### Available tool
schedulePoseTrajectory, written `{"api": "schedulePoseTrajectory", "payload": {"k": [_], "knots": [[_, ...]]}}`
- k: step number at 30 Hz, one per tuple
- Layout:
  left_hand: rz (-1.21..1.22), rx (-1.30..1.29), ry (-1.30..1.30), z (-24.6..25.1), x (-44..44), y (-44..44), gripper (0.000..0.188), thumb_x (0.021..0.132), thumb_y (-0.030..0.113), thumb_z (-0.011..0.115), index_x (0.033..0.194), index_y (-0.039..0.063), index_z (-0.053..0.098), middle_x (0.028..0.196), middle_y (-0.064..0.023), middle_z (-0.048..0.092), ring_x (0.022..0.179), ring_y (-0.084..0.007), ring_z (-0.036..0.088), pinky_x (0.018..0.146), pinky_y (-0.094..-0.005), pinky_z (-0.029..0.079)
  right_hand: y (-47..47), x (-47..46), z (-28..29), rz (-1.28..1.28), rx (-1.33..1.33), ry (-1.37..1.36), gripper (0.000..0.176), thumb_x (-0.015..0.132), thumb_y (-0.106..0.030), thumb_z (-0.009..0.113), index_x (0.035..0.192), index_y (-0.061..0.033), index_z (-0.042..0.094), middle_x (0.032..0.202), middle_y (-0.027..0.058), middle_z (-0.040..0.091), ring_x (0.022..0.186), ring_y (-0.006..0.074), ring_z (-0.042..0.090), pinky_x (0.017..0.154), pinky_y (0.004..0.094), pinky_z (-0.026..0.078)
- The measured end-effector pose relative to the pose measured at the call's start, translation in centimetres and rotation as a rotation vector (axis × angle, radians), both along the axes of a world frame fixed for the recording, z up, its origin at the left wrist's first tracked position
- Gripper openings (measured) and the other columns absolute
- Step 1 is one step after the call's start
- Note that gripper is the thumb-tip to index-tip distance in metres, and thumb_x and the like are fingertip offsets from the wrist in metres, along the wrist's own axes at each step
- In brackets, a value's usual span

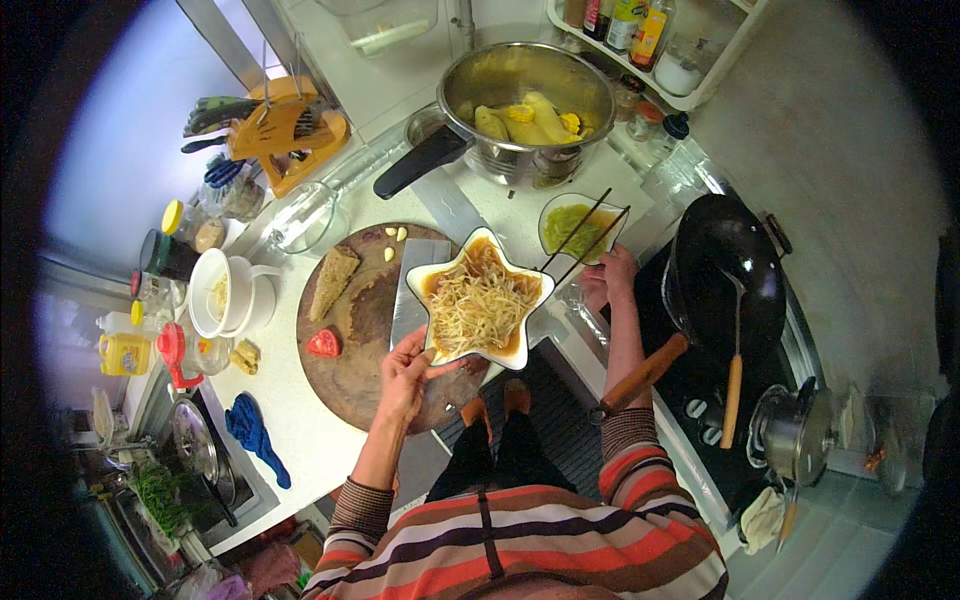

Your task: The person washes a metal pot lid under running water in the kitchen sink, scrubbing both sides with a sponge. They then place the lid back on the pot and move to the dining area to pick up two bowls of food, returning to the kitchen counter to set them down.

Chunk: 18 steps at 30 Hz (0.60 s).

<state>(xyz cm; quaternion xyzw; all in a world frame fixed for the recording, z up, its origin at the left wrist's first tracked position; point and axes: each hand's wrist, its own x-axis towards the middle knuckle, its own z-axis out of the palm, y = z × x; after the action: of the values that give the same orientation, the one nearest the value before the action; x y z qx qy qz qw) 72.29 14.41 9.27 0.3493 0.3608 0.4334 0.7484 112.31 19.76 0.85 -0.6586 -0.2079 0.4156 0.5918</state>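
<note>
In my left hand (407, 375) is a white star-shaped dish (415, 279) with a dark rim, its thumb over one lower point. Cooked bean sprouts (484, 304) in brown sauce fill it. The dish is above the edge of a round wooden chopping board (352, 397) and covers part of a cleaver blade (411, 289). My right hand (616, 274) grips the near edge of a smaller white dish (546, 206) holding green shredded food (571, 231) in liquid. A pair of dark chopsticks (587, 217) lies across that smaller dish.
A pressure cooker pot (517, 154) with corn stands behind. Right, a black wok (697, 247) with a spatula (733, 397) sits on the hob, its wooden handle (645, 375) near my forearm. Garlic cloves (389, 254), a tomato piece (324, 343) and a brown piece of food (334, 279) lie on the board.
</note>
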Motion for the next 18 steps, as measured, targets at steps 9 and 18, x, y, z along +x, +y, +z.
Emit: {"api": "schedulePoseTrajectory", "payload": {"k": [9, 18], "knots": [[0.009, -0.037, -0.015, -1.1, 2.2, 0.8, 0.041, 0.087, -0.013, 0.037, 0.127, -0.01, 0.047, 0.128, -0.0205, 0.053, 0.109, -0.0341, 0.06, 0.088, -0.0464, 0.057, 1.8, 2.2, -1.9, -0.17, 0.065, 0.04, 0.047, 0.086, 0.001, 0.048, 0.132, 0.0031, 0.043, 0.088, 0.0208, 0.064, 0.056, 0.026, 0.066, 0.049, 0.037, 0.058], [0.001, -0.004, 0.005, -2.2, 3.8, 0.7, 0.039, 0.091, -0.01, 0.038, 0.128, -0.009, 0.047, 0.128, -0.0194, 0.053, 0.109, -0.0332, 0.06, 0.089, -0.0469, 0.055, 3.4, 5.5, -1.9, -0.196, -0.099, -0.392, 0.038, 0.09, -0.001, 0.049, 0.128, -0.0009, 0.052, 0.076, 0.0165, 0.066, 0.051, 0.0239, 0.063, 0.047, 0.0348, 0.053]]}}
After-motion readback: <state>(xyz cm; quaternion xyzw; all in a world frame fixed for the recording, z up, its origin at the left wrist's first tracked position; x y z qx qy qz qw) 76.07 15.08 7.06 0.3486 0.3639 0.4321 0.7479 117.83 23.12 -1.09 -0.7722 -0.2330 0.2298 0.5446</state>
